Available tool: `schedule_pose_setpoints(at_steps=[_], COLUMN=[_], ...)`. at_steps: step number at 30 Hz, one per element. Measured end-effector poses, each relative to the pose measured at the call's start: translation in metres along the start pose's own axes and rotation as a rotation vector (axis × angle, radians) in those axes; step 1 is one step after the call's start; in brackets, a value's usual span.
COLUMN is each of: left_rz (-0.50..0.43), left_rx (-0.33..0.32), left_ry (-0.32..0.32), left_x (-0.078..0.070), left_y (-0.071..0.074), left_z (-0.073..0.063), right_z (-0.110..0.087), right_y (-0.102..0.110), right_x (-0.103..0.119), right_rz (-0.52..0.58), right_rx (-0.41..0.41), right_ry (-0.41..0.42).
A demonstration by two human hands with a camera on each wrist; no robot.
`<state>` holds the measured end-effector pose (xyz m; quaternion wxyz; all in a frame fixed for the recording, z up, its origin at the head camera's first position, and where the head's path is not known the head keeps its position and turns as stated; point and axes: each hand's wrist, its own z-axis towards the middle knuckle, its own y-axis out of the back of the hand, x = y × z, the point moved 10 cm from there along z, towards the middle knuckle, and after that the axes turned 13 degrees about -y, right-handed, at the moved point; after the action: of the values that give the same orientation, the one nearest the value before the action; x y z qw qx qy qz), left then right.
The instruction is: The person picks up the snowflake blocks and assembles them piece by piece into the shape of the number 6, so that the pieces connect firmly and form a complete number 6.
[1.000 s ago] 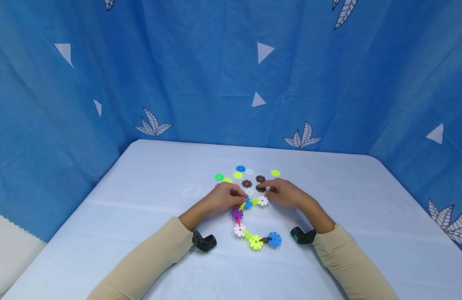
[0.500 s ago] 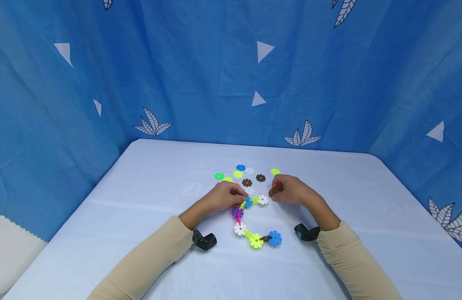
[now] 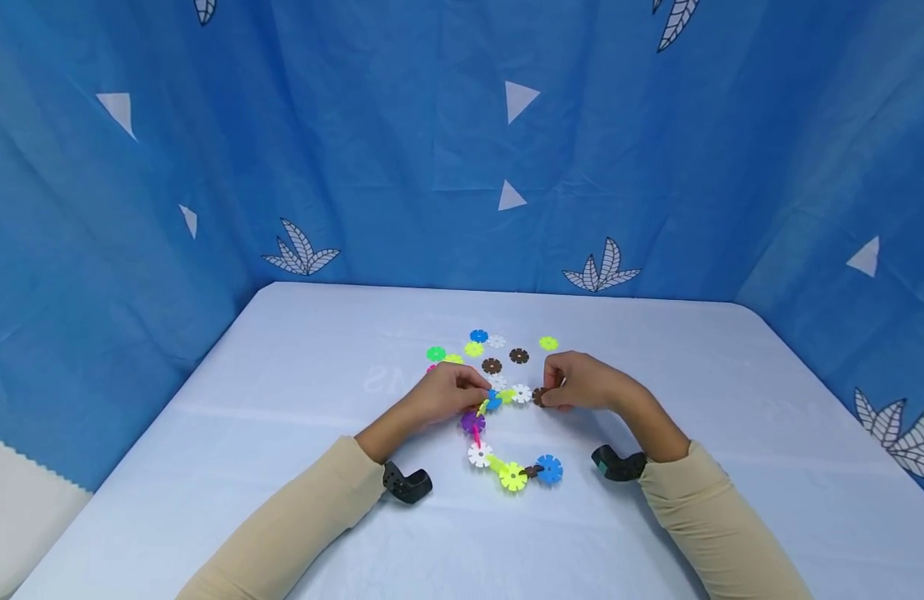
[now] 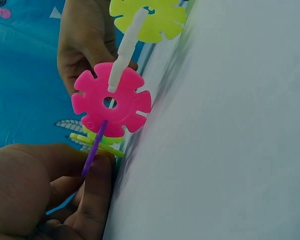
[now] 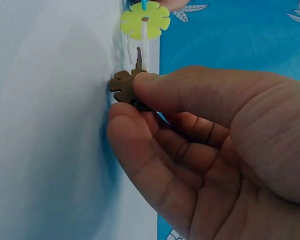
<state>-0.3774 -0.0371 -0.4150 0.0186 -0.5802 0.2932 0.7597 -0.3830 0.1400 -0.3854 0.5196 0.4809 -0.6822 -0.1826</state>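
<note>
A curved chain of slotted plastic flower discs lies on the white table, its lower end a blue disc (image 3: 549,468) in the head view. My left hand (image 3: 445,393) pinches the chain's upper part, close by the blue disc (image 3: 493,400) and the purple disc (image 3: 472,423). In the left wrist view, a pink disc (image 4: 90,105) and a white disc (image 4: 126,52) stand linked beyond those fingers. Between thumb and fingertips, my right hand (image 3: 589,383) holds a brown disc (image 5: 122,86), right at the white disc (image 3: 521,393) on the chain's upper end. The thumb covers part of it.
Loose discs lie behind the chain, among them a green disc (image 3: 436,353), two brown ones, a blue disc (image 3: 479,336) and a yellow disc (image 3: 548,342). The left hand hides some. A blue curtain (image 3: 402,167) hangs behind the table (image 3: 319,350).
My right hand has picked up a brown disc from the loose ones, drawn it rightward, then brought it to the chain's white end disc. The left hand keeps its place on the chain.
</note>
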Motion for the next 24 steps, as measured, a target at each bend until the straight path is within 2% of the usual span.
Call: schedule_pose_setpoints(at_steps=[6,9,12,18,24], left_rz=[0.007,0.01,0.007,-0.066,-0.043], left_rx=[0.007,0.023,0.059,0.145,0.122], left_ry=[-0.006,-0.009,-0.016,-0.008,-0.019], left_x=[-0.001,-0.003,-0.006,-0.007,-0.005], left_y=[-0.001,-0.002,-0.004,-0.012,-0.011], left_z=[-0.001,-0.002,-0.002,-0.004,-0.002], right_z=[-0.002,-0.002,-0.001,-0.004,-0.005], right_y=[-0.002,-0.004,-0.006,-0.005,-0.006], right_x=[0.006,0.01,0.016,0.026,0.029], right_rz=[-0.031,-0.035,-0.047,-0.054,-0.041], right_rx=[-0.006,-0.012,-0.026,-0.069,-0.103], right_ry=[0.019,0.055,0.083,0.148,0.167])
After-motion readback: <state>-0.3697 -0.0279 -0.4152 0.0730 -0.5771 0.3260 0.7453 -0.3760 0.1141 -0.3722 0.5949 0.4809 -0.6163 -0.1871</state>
